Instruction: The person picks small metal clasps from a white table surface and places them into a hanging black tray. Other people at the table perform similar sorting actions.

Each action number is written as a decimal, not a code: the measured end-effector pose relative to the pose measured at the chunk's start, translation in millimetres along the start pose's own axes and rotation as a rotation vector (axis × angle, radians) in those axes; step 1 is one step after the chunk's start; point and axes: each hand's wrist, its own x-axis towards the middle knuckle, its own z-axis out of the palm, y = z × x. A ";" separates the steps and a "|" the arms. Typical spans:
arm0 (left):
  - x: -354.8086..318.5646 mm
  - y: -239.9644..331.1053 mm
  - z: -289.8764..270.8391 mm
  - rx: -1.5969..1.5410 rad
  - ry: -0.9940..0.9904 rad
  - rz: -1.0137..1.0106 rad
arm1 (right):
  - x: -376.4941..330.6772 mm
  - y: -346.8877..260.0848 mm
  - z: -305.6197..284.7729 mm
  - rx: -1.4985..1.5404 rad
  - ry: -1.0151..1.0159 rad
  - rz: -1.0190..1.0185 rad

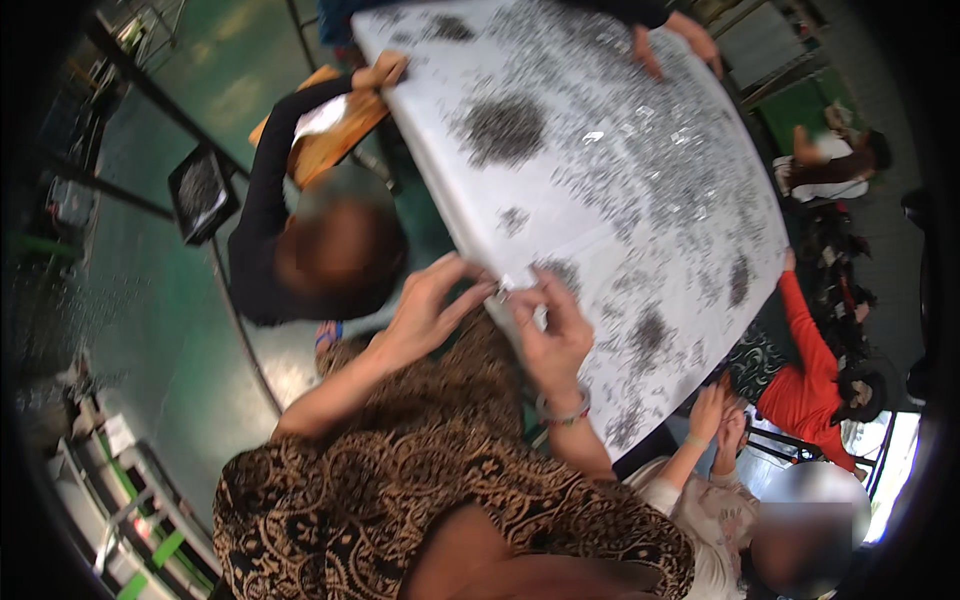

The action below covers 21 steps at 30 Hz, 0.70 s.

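Note:
Both of my hands come together at the near left edge of a white table [575,245] strewn with small dark metallic pieces. My left hand [432,305] reaches in from the left, its thumb and fingers pinched on something too small to make out. Close against it, my right hand [548,325] is also closed in a pinch, with a bracelet on its wrist. What lies between the fingertips is tiny and blurred. A small heap of pieces [560,272] lies just beyond my right fingers.
A larger dark heap [505,130] sits farther up the table. Several people work around it; one person's arm [262,190] is at the left edge, another's hands [712,415] at the near right. A black tray [203,195] with pieces stands at the left.

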 end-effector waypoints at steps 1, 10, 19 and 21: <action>-0.3 -2.0 1.3 -0.005 0.014 0.042 | -0.1 1.7 5.7 0.010 0.023 -0.042; -7.2 -0.7 -3.0 -0.052 -0.116 0.014 | -9.5 11.7 14.8 0.224 0.095 -0.080; 125.5 -100.3 -32.8 0.360 0.176 -0.080 | -10.0 16.8 7.6 0.341 0.050 -0.074; 166.8 -143.6 -28.8 0.532 0.133 -0.069 | -9.3 17.7 7.5 0.320 0.044 -0.121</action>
